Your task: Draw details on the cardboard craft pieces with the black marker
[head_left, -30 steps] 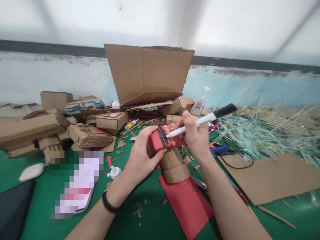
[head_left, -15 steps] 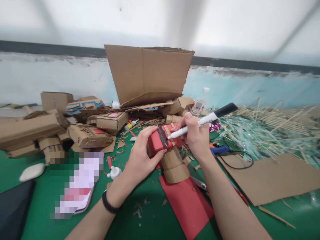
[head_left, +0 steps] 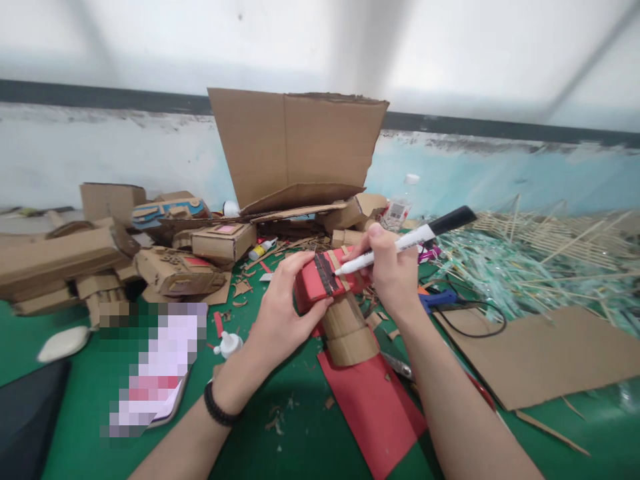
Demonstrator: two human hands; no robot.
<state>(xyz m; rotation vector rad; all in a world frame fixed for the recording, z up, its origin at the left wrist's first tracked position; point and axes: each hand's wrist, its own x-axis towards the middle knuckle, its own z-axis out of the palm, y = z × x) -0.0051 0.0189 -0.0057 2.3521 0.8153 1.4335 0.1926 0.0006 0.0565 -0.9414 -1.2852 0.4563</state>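
Observation:
My left hand [head_left: 289,305] is closed round the left end of a red-covered cardboard model [head_left: 309,279], thumb in front and fingers behind. A black band [head_left: 326,275] and narrow tan strips cross its red top. From its near side a brown cardboard cylinder [head_left: 350,333] sticks out toward me. My right hand [head_left: 387,267] pinches a white marker [head_left: 415,238] with a black rear end. The marker's tip meets the red top just beside the black band. Under the cylinder lies a sheet of red paper [head_left: 383,420], its far end covered.
Cardboard models [head_left: 65,257] crowd the left. A large cardboard sheet [head_left: 300,143] leans at the back near a plastic bottle [head_left: 399,207]. Thin wooden sticks [head_left: 540,233] heap at right, above a flat cardboard piece [head_left: 545,360]. Scissors [head_left: 399,367], a glue bottle [head_left: 230,345] and a phone [head_left: 160,373] lie nearby.
Hardly anything differs. The marker's tip has shifted very slightly left along the edge of the black band; both hands keep their holds.

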